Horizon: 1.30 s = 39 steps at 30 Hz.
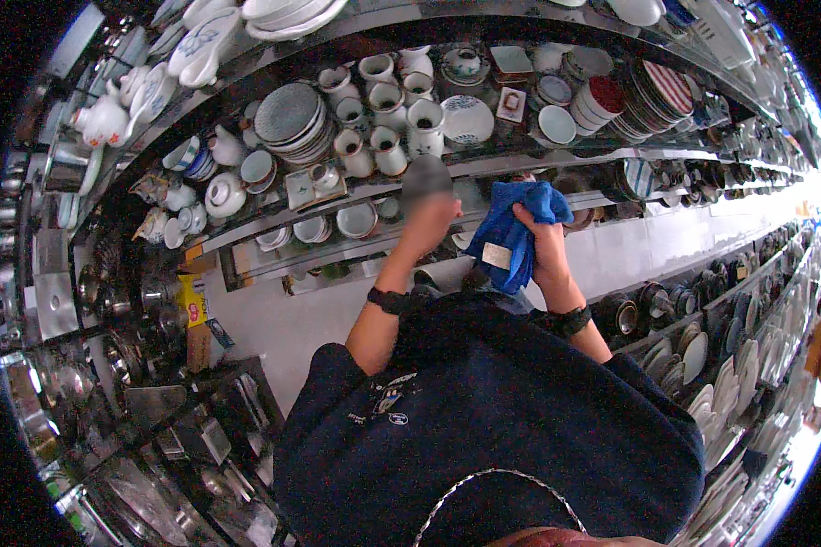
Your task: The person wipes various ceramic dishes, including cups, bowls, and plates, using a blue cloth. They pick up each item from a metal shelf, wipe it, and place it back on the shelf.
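Observation:
Bunched in my right hand (pixel 540 229) is a blue cloth (pixel 513 232) with a pale label, held in front of the shelf edge. My left hand (pixel 432 205) is raised before the same shelf, just below a patterned ceramic vase (pixel 425 130); a grey blur covers its upper part, so I cannot tell whether it holds something. Several white ceramic flasks (pixel 386 147) stand upright behind it. A white oval plate with a blue leaf pattern (pixel 466 119) lies right of the vase. A stack of grey patterned plates (pixel 289 116) rests farther left.
Close by on the shelf are a small tray with a cup (pixel 301 190), a lidded white pot (pixel 225 195) and striped plates (pixel 667 85). Bowls (pixel 356 219) sit on the shelf below. Metal ware fills racks at left; more plates (pixel 695 355) line shelving at right.

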### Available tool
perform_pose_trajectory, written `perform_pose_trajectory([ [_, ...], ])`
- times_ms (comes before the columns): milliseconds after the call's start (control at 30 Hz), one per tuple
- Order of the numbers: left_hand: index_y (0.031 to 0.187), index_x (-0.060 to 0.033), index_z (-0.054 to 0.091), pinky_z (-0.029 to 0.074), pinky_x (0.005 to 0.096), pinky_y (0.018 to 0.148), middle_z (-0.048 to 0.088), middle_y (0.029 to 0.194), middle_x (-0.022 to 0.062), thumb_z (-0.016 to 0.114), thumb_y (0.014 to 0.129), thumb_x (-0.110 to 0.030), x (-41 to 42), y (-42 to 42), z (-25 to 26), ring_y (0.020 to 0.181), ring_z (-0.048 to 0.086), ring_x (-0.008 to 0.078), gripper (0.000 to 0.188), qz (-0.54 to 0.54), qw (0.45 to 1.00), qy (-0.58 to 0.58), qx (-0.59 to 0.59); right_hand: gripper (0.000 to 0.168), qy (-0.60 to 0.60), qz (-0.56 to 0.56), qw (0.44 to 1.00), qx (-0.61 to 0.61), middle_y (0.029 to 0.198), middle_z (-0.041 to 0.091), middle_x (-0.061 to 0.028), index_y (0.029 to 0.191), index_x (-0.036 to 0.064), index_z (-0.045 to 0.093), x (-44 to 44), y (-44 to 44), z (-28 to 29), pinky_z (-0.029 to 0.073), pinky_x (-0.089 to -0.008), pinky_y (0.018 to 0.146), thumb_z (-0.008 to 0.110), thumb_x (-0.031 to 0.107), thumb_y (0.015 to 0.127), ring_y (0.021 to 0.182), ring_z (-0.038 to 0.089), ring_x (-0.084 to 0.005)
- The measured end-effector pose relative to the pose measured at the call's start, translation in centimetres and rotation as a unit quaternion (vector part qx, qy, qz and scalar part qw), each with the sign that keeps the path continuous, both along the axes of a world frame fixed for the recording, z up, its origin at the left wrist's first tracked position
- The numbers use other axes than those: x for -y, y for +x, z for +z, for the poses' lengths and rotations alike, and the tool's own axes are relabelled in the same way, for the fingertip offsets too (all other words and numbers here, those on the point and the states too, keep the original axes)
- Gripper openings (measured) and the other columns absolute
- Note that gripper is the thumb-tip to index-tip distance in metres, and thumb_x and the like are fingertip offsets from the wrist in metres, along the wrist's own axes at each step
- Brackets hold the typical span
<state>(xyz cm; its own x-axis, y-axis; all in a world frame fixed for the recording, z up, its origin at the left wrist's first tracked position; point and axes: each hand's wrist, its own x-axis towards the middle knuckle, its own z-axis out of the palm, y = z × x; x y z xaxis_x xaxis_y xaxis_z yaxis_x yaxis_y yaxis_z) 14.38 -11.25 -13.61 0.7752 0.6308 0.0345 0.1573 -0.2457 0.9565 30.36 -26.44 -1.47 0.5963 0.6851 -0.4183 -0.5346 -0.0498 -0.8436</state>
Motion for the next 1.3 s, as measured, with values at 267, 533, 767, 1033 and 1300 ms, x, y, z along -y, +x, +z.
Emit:
perform_pose_trajectory([
  [267, 0.097, -0.0059, 0.071, 0.032, 0.0262, 0.041, 0.057, 0.065, -0.0015, 0.055, 0.104, -0.047, -2.5, 10.1, -5.9, 0.045, 0.044, 0.0076, 0.044, 0.063, 0.986, -0.152, 0.008, 0.034, -0.021, -0.039, 0.998, -0.035, 0.112, 0.068, -0.0042, 0.121, 0.007, 0.065, 3.1, 6.3, -0.3, 0.055, -0.0357, 0.088, 0.077, 0.010, 0.089, 0.100, 0.066, -0.0200],
  [533, 0.108, -0.0064, 0.066, 0.019, 0.0232, 0.039, 0.052, 0.068, -0.0035, 0.049, 0.106, -0.049, -7.0, 13.4, -9.8, 0.043, 0.029, 0.0049, 0.046, 0.078, 0.977, -0.188, 0.066, 0.029, 0.024, -0.063, 0.997, -0.042, 0.109, 0.069, -0.0045, 0.118, 0.007, 0.067, 3.4, 13.3, 0.0, 0.055, -0.0359, 0.086, 0.076, 0.011, 0.091, 0.097, 0.067, -0.0201],
  [767, 0.110, -0.0022, 0.066, 0.021, 0.0240, 0.039, 0.051, 0.067, -0.0041, 0.042, 0.110, -0.043, -7.7, 14.0, -9.0, 0.044, 0.031, 0.0064, 0.047, 0.096, 0.983, -0.150, 0.038, 0.024, 0.063, -0.019, 0.995, -0.072, 0.105, 0.069, -0.0041, 0.115, 0.008, 0.068, 2.3, 17.2, -1.5, 0.056, -0.0368, 0.084, 0.075, 0.011, 0.092, 0.093, 0.066, -0.0203],
  [1033, 0.093, -0.0080, 0.059, 0.023, 0.0239, 0.042, 0.042, 0.063, -0.0059, 0.051, 0.106, -0.031, -5.2, 13.5, -7.7, 0.048, 0.032, 0.0070, 0.027, 0.126, 0.945, -0.287, 0.090, 0.026, 0.058, 0.017, 0.995, -0.076, 0.105, 0.068, -0.0034, 0.116, 0.008, 0.066, 1.8, 18.1, -2.1, 0.056, -0.0379, 0.083, 0.075, 0.013, 0.092, 0.093, 0.066, -0.0204],
  [1300, 0.094, -0.0104, 0.065, 0.037, 0.0289, 0.052, 0.059, 0.070, -0.0026, 0.054, 0.104, -0.039, 4.4, 15.5, 6.5, 0.056, 0.049, 0.0118, 0.032, 0.205, 0.917, -0.341, 0.022, 0.042, 0.196, -0.006, 0.960, -0.198, 0.122, 0.068, -0.0091, 0.133, 0.006, 0.060, 2.5, 18.4, 0.0, 0.054, -0.0410, 0.096, 0.071, 0.020, 0.095, 0.108, 0.066, -0.0238],
])
